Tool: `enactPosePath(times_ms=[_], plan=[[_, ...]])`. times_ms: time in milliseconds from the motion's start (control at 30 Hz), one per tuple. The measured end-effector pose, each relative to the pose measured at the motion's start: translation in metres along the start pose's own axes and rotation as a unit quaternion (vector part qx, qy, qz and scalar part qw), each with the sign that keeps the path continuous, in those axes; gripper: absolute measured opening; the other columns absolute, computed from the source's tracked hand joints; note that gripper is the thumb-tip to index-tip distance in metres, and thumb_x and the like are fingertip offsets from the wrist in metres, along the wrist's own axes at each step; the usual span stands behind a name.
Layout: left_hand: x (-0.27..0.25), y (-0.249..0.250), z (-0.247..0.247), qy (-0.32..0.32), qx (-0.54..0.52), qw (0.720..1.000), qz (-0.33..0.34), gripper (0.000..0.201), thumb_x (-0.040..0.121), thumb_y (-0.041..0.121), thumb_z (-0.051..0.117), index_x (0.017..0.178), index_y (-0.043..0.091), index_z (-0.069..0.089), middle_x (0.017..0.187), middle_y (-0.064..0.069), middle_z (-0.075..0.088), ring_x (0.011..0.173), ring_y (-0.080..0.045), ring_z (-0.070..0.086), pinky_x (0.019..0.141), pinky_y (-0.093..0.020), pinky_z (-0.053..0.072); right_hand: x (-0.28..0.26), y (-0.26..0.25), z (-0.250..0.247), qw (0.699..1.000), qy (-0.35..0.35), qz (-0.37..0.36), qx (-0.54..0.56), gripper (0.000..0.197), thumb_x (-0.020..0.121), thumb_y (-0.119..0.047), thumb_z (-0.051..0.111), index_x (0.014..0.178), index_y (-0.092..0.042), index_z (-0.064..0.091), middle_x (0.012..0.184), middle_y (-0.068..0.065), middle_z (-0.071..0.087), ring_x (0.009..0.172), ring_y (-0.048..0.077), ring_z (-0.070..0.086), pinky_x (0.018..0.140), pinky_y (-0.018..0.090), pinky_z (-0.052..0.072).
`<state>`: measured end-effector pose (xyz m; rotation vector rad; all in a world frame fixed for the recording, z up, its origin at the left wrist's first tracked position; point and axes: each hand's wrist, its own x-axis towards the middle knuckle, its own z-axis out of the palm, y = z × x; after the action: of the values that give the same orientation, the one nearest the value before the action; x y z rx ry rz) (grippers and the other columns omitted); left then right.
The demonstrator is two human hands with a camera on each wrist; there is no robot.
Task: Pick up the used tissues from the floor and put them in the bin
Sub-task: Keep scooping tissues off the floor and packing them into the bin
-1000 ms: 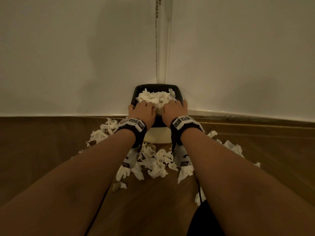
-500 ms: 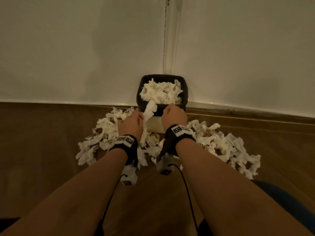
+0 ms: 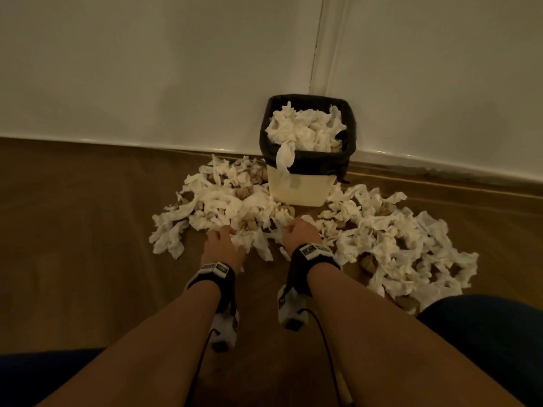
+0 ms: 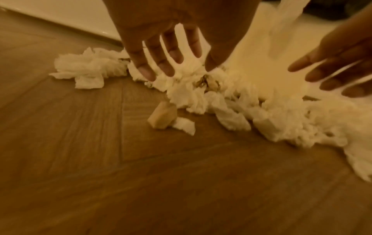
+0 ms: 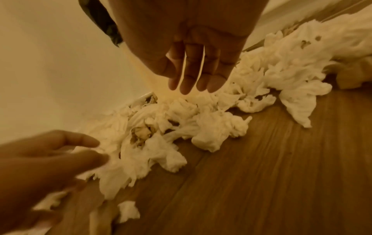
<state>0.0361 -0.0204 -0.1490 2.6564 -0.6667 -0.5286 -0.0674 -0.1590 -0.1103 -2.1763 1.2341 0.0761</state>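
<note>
Left hand (image 3: 221, 245) and right hand (image 3: 300, 232) both spread, empty, over floor tissues (image 3: 229, 201); bin (image 3: 305, 165) stands beyond

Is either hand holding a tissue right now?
No. The left hand and right hand both reach with straight, spread fingers toward the tissues on the floor.

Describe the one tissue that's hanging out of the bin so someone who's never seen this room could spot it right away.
Find the small bin with the black liner, standing on the wooden floor against the white wall. One white tissue droops over its front rim, near the left corner, and down the pale side. Unlike the others, it lies neither inside the bin nor on the floor.
</note>
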Motion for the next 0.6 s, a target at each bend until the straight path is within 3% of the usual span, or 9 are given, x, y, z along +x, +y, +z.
enactPosePath(times_ms=[100, 233, 400, 500, 600], plan=[[-0.008, -0.013, 0.015, -0.077, 0.057, 0.994, -0.054, 0.049, 0.08, 0.048, 0.06, 0.121, 0.033, 0.038, 0.128, -0.006, 0.028, 0.116, -0.034, 0.038, 0.091, -0.045, 0.045, -0.001, -0.002, 0.018, 0.999, -0.043, -0.001, -0.012, 0.024, 0.095, -0.023, 0.042, 0.111, -0.012, 0.057, 0.116, 0.013, 0.058, 0.11, 0.032, 0.053, 0.09, 0.04, 0.048], [-0.015, -0.026, 0.026, -0.115, 0.082, 0.988, -0.06, 0.045, 0.081, 0.054, 0.056, 0.119, 0.036, 0.039, 0.123, -0.005, 0.026, 0.114, -0.033, 0.035, 0.088, -0.044, 0.046, -0.004, -0.005, 0.038, 0.996, -0.069, -0.031, -0.043, 0.026, 0.095, -0.022, 0.042, 0.115, -0.013, 0.054, 0.124, 0.012, 0.051, 0.115, 0.031, 0.046, 0.096, 0.041, 0.044], [-0.013, -0.028, 0.026, -0.124, 0.033, 0.99, -0.052, 0.029, 0.087, 0.04, 0.057, 0.111, 0.026, 0.048, 0.122, -0.007, 0.032, 0.109, -0.031, 0.044, 0.085, -0.041, 0.048, -0.008, -0.004, 0.048, 0.994, -0.066, -0.049, -0.065, 0.031, 0.096, -0.022, 0.041, 0.122, -0.01, 0.051, 0.127, 0.012, 0.045, 0.12, 0.03, 0.04, 0.098, 0.041, 0.039], [-0.005, -0.028, 0.022, -0.129, 0.008, 0.991, -0.044, 0.022, 0.09, 0.026, 0.057, 0.109, 0.014, 0.057, 0.127, -0.012, 0.044, 0.107, -0.029, 0.053, 0.09, -0.041, 0.049, -0.007, -0.005, 0.051, 0.993, -0.071, -0.064, -0.067, 0.031, 0.095, -0.022, 0.043, 0.122, -0.01, 0.052, 0.127, 0.012, 0.044, 0.119, 0.03, 0.04, 0.097, 0.04, 0.039], [0.0, -0.027, 0.018, -0.103, 0.01, 0.993, -0.049, 0.019, 0.093, 0.02, 0.052, 0.107, 0.012, 0.063, 0.118, -0.011, 0.059, 0.106, -0.027, 0.057, 0.086, -0.037, 0.05, -0.003, -0.012, 0.056, 0.99, -0.069, -0.098, -0.078, 0.03, 0.095, -0.021, 0.045, 0.121, -0.009, 0.052, 0.131, 0.012, 0.041, 0.122, 0.029, 0.039, 0.098, 0.04, 0.041]])
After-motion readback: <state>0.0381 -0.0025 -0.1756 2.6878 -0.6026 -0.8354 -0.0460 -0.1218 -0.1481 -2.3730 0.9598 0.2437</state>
